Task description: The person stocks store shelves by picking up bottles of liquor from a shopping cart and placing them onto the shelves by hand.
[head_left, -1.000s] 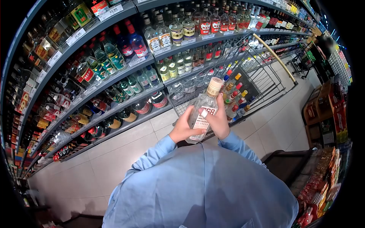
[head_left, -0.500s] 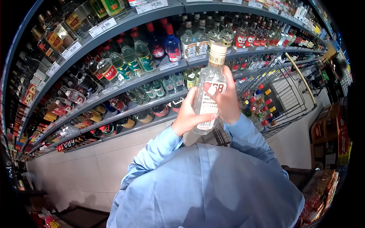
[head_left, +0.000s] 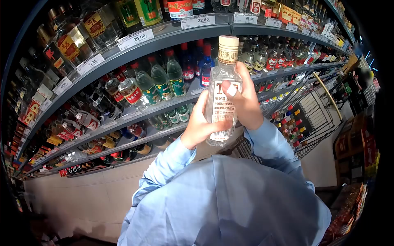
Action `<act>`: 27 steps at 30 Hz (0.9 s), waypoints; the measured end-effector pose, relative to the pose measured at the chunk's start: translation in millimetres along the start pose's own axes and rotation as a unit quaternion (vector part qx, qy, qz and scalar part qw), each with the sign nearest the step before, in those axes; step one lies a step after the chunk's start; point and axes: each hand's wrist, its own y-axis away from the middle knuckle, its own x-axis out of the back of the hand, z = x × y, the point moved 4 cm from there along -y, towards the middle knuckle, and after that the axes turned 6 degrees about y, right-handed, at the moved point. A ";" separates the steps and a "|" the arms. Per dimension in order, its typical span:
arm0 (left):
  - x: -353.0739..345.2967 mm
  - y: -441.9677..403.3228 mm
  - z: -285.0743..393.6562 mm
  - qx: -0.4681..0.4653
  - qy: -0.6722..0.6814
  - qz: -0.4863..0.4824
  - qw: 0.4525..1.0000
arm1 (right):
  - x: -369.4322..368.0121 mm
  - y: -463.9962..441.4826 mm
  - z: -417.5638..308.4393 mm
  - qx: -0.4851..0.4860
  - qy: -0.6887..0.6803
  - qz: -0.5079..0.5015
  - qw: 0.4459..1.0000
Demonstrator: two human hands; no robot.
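A clear glass liquor bottle (head_left: 221,100) with a cream cap and a printed white label is held nearly upright in front of my chest. My left hand (head_left: 198,128) is wrapped round its lower left side, thumb across the bottom of the label. My right hand (head_left: 248,102) grips the upper right side, with its thumb lying over the label's top lettering. A white patch shows on that thumb. The fingers behind the bottle are partly hidden.
Curved store shelves (head_left: 172,32) full of liquor bottles run across the front, with price tags (head_left: 136,39) along their edges. A wire shopping cart (head_left: 318,112) stands to the right, near several bottles with coloured caps (head_left: 293,127). Boxes (head_left: 349,143) are stacked at the far right.
The view has tilted up, so the upper shelf shows more and the shelves sit lower. The bottle stands straighter and slightly further left, its label facing me more. Both hands keep their hold.
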 end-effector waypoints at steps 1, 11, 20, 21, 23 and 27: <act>0.2 -2.2 4.4 0.011 0.027 -0.004 1.000 | 2.8 -9.3 0.3 0.009 -0.001 -0.030 0.999; -1.7 -32.9 28.0 0.038 0.055 -0.017 0.998 | 2.5 -76.2 -0.9 -0.007 -0.184 -0.193 0.964; -8.9 -78.0 19.4 0.036 -0.007 -0.007 0.999 | 40.2 -103.9 -0.8 -0.004 -0.154 -0.141 0.978; -10.0 -83.7 17.4 0.033 -0.023 -0.007 0.999 | 45.7 -106.6 -1.6 -0.006 -0.168 -0.140 0.976; -11.6 -87.7 12.4 0.036 -0.026 -0.014 0.999 | 54.5 -111.4 -4.3 0.003 -0.160 -0.138 0.977; -4.8 -89.0 -2.4 0.033 -0.058 -0.041 0.997 | 73.2 -120.5 -2.3 0.030 -0.167 -0.132 0.977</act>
